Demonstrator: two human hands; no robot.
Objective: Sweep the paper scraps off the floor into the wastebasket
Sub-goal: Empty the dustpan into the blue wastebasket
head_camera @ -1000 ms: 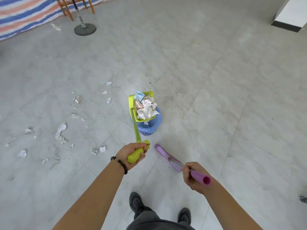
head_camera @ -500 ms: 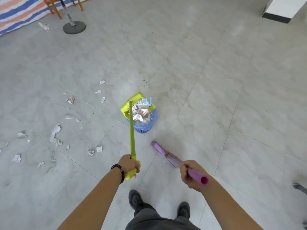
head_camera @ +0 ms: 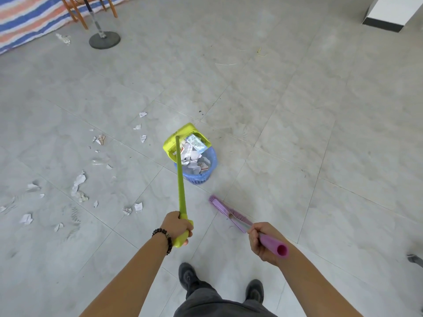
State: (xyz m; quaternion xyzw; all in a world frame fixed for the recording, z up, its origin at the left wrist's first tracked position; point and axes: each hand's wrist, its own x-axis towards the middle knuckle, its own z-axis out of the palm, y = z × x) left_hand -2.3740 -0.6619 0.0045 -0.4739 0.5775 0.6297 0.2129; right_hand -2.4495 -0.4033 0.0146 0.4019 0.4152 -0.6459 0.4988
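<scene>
My left hand (head_camera: 178, 225) grips the long handle of a lime-green dustpan (head_camera: 180, 138). The pan is tipped over the far rim of a small blue wastebasket (head_camera: 201, 177), and crumpled paper (head_camera: 191, 154) spills from it into the basket. My right hand (head_camera: 261, 242) grips the purple handle of a broom (head_camera: 226, 212), whose head rests on the tiles to the right of the basket and nearer to me. Several white paper scraps (head_camera: 77, 186) lie scattered on the grey floor to the left.
A round black stand base (head_camera: 104, 40) with a pole sits at the far left beside wooden chair legs (head_camera: 79, 12) and a striped tarp (head_camera: 25, 21). A white block with a dark base (head_camera: 389, 17) is at the far right. My shoes (head_camera: 190, 277) are at the bottom.
The dustpan has swung down from level above the basket to tipped over its rim, and the paper has slid toward the basket. My left hand dropped lower. The broom stayed put.
</scene>
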